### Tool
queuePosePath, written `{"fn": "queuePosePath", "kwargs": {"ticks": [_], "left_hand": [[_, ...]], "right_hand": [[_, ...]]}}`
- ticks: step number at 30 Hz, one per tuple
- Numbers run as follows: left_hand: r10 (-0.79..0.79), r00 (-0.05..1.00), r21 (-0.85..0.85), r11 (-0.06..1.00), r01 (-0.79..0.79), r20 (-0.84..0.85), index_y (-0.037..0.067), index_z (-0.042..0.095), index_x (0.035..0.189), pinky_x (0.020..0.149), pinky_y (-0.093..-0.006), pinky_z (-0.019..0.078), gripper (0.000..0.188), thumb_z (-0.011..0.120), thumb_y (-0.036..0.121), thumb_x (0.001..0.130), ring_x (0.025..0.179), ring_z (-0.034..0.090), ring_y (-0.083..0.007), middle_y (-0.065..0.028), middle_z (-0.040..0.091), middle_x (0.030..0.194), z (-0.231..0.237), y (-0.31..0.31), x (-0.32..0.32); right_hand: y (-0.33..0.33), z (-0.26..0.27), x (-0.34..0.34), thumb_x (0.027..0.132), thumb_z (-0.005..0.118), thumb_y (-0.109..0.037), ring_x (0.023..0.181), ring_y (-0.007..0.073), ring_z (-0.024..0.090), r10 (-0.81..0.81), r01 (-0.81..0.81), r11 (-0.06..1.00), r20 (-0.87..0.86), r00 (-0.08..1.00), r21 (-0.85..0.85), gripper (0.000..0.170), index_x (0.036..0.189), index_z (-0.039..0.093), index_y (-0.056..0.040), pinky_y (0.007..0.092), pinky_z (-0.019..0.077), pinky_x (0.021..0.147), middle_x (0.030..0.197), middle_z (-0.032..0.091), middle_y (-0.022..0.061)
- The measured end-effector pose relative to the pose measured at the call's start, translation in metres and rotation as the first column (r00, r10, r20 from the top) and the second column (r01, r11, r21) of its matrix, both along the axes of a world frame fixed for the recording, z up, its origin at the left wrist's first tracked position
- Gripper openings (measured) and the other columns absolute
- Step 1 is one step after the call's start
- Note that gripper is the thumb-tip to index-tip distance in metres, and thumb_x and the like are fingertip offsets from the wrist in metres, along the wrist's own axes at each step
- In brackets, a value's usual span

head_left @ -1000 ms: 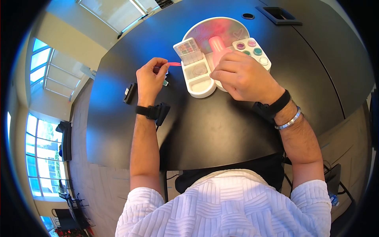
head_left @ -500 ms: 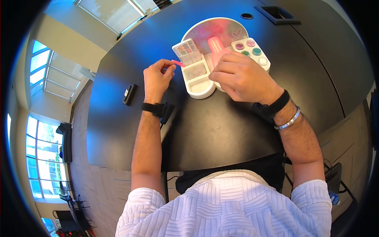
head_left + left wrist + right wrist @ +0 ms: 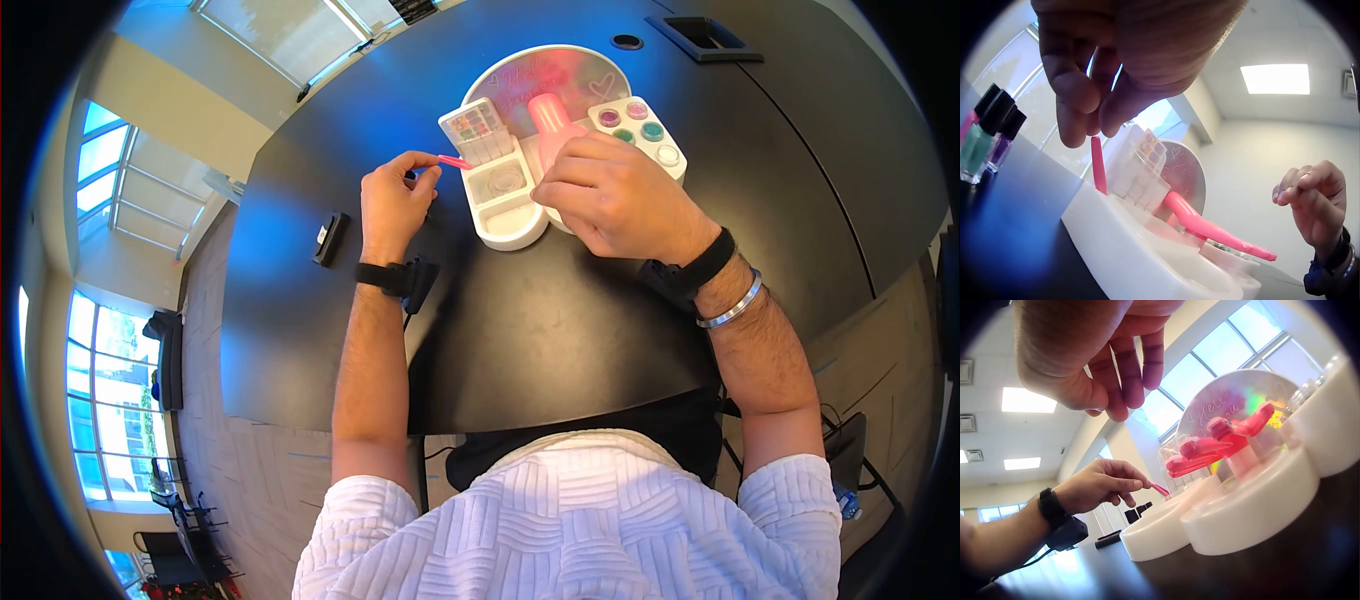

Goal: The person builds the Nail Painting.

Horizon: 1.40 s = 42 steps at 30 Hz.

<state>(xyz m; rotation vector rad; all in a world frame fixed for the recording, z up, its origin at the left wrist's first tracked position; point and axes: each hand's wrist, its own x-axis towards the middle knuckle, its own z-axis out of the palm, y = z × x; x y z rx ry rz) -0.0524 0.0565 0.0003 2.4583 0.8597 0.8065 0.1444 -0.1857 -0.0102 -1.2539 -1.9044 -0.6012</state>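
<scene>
Thumb and fingertips of my left hand (image 3: 393, 205) pinch the top of slim pink tweezers (image 3: 1099, 165). Their lower end meets the edge of a white nail-art station (image 3: 1107, 240), beside a clear upright case (image 3: 474, 128) with small colored pieces. My right hand (image 3: 620, 195) hovers in front of the pink model hand (image 3: 1210, 447), fingers loosely bent and holding nothing. In the head view it covers part of that model hand. The station's left side has shallow trays, one with a clear round piece (image 3: 502, 181) in it.
Behind stands a rounded mirror-like panel (image 3: 590, 70) with writing. Small glitter pots (image 3: 652, 131) sit in the white holder at right. Nail polish bottles (image 3: 985, 137) stand left of the station, near a black object (image 3: 330, 239) on the dark table (image 3: 540, 350).
My left hand has moved right, bringing the tweezers from beside the station to its left edge, and their angle has changed. The right hand has stayed in place.
</scene>
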Motion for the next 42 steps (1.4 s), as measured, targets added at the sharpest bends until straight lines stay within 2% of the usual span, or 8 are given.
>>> {"fn": "queuePosePath", "kwargs": {"ticks": [8,11,18,23,30,34,37,42], "left_hand": [[-0.018,0.999,-0.051,0.999,0.015,-0.050,0.004,0.082,0.114,0.064,-0.0265,0.0576,0.015,0.076,0.011,0.102,0.075,0.079,-0.0123,-0.0048,0.080,0.088,0.002,0.001,-0.001],[-0.023,0.996,-0.054,0.998,0.028,0.091,0.002,0.080,0.111,0.071,-0.0305,0.0614,0.014,0.075,0.009,0.101,0.074,0.080,-0.0162,-0.0097,0.081,0.089,0.012,0.011,-0.010],[0.049,0.991,0.121,0.992,-0.034,-0.125,0.004,0.080,0.118,0.077,-0.0346,0.0601,0.021,0.079,0.011,0.098,0.087,0.076,-0.0163,-0.0067,0.082,0.101,0.034,0.046,-0.042],[0.026,0.971,0.130,0.991,0.006,-0.237,0.006,0.081,0.117,0.089,-0.0416,0.0603,0.027,0.082,0.008,0.090,0.097,0.077,-0.0304,-0.0177,0.079,0.114,0.025,0.054,-0.047],[-0.022,0.970,0.198,0.978,0.072,-0.244,0.006,0.080,0.114,0.092,-0.0453,0.0598,0.026,0.083,0.011,0.089,0.098,0.076,-0.0328,-0.0170,0.077,0.109,0.012,0.069,-0.037],[0.000,0.967,0.176,0.983,0.047,-0.257,0.003,0.074,0.125,0.087,-0.0402,0.0613,0.040,0.087,0.011,0.088,0.094,0.076,-0.0276,-0.0155,0.076,0.113,0.005,0.079,-0.042],[0.047,0.946,0.118,0.993,-0.010,-0.321,0.002,0.073,0.121,0.084,-0.0399,0.0600,0.037,0.087,0.015,0.089,0.088,0.075,-0.0275,-0.0127,0.077,0.097,0.003,0.084,-0.044],[0.053,0.941,0.125,0.992,-0.012,-0.335,0.002,0.074,0.116,0.084,-0.0419,0.0595,0.031,0.085,0.015,0.090,0.088,0.074,-0.0297,-0.0122,0.077,0.094,0.008,0.083,-0.047]], "right_hand": [[0.001,0.001,0.000,0.080,0.079,-0.006,0.093,0.0274,0.068,0.002,-0.002,1.000,-0.001,1.000,0.003,0.013,0.090,0.072,-0.0074,0.0426,0.0530,0.085,0.088,0.067,0.0045],[0.000,-0.001,0.000,0.079,0.079,-0.005,0.093,0.0273,0.068,-0.003,0.003,1.000,-0.004,1.000,0.004,0.014,0.090,0.071,-0.0071,0.0425,0.0531,0.084,0.088,0.067,0.0045],[0.002,-0.001,0.000,0.077,0.079,-0.004,0.093,0.0272,0.067,-0.010,0.010,1.000,0.007,1.000,0.004,0.017,0.092,0.073,-0.0073,0.0425,0.0531,0.083,0.088,0.068,0.0045],[0.000,0.000,0.000,0.076,0.079,-0.003,0.094,0.0274,0.067,-0.003,0.003,1.000,-0.002,1.000,-0.020,0.018,0.094,0.073,-0.0068,0.0425,0.0543,0.084,0.088,0.068,0.0047],[0.000,0.003,-0.002,0.077,0.078,0.000,0.094,0.0281,0.067,-0.005,0.005,0.999,0.012,1.000,-0.044,0.020,0.096,0.074,-0.0050,0.0425,0.0567,0.088,0.089,0.069,0.0062],[0.000,0.005,-0.001,0.079,0.075,0.002,0.092,0.0290,0.068,-0.007,0.009,0.998,0.023,1.000,-0.063,0.021,0.099,0.075,-0.0047,0.0415,0.0570,0.084,0.090,0.070,0.0079],[0.001,0.006,0.001,0.080,0.073,0.005,0.091,0.0297,0.068,-0.003,0.005,0.997,0.036,0.999,-0.078,0.022,0.100,0.076,-0.0041,0.0418,0.0571,0.082,0.092,0.072,0.0083],[0.002,0.006,0.001,0.080,0.071,0.006,0.089,0.0301,0.068,0.004,0.000,0.996,0.044,0.999,-0.086,0.024,0.101,0.076,-0.0034,0.0421,0.0568,0.079,0.092,0.072,0.0087]]}}
